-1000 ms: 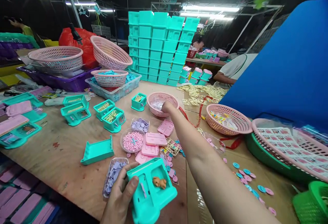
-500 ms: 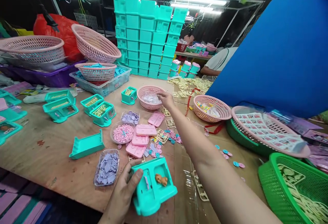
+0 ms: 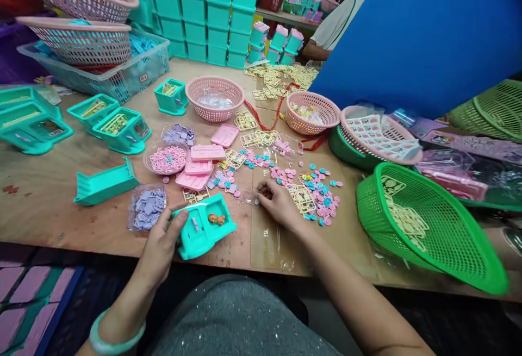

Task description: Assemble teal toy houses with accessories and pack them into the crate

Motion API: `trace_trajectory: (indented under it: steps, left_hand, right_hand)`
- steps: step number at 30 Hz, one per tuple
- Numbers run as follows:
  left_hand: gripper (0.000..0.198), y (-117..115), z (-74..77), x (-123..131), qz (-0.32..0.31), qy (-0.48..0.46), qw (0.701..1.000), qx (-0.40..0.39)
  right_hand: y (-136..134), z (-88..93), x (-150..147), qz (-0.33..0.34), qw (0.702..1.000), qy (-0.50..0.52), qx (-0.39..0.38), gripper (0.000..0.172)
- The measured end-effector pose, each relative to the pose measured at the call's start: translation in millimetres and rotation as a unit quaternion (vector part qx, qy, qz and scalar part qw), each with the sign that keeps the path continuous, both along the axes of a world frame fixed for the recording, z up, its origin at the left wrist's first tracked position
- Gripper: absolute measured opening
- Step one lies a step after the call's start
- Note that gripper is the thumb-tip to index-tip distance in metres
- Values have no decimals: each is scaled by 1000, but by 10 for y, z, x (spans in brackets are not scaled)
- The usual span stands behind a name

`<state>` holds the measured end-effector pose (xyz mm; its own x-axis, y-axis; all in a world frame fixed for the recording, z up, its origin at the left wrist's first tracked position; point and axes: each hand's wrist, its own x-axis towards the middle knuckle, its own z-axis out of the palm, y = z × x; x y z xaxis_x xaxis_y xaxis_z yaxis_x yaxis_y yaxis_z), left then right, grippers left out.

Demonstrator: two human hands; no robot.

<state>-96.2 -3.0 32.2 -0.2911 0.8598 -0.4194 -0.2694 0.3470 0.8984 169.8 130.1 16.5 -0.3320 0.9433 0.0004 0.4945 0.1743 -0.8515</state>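
Note:
My left hand is closed round the left side of a teal plastic toy housing, thumb on top. A small brown animal figure sits in the housing's recess, and a lilac piece is fixed beside it. To the right of the housing, my right hand pinches a small clear plastic piece; its exact shape is hard to make out. Pink and blue discs and a cream frame of parts lie just right of that hand.
Pink lids, a bowl of pink pieces and a tray of lilac pieces surround the housing. Farther back stands a pink basket of clear pieces. A green basket overhangs the front edge at right.
My right hand has come back from the pink basket towards the housing, with a clear piece in its fingers. My left hand still holds the housing. The view has tilted down and right.

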Motion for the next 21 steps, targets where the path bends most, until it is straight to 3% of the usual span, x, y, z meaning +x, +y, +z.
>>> trace_trajectory:
  steps: [3,5,6,9,11,16,21]
  left_hand:
    - [68,12,13,15,-4,-11,1000,4]
    - [68,10,37,22,-13,-16,1000,7]
    - [68,6,50,23,-19,-16,1000,10]
    - [68,-5,73,20,-27,1,999,17]
    - [71,-1,75,21,-29,20,999,13]
    - [75,36,74,43,-27,48,998,14]
    - [74,31,90,49,-26,58,998,15]
  right_hand:
    - [-131,13,60,24,996,-81,15,18]
    - [-160,86,60,36,996,-83,-17,10]
    - [-179,131,44,35,997,-58,-45,5]
    - [-302,267,-65,22,985,89,-148,22]
    - [-417,339,-169,23,971,163,-176,31]
    - [-597,363,-347,19,979,165,-114,32]
    - [-636,348,-336,0,983,167,-81,30]
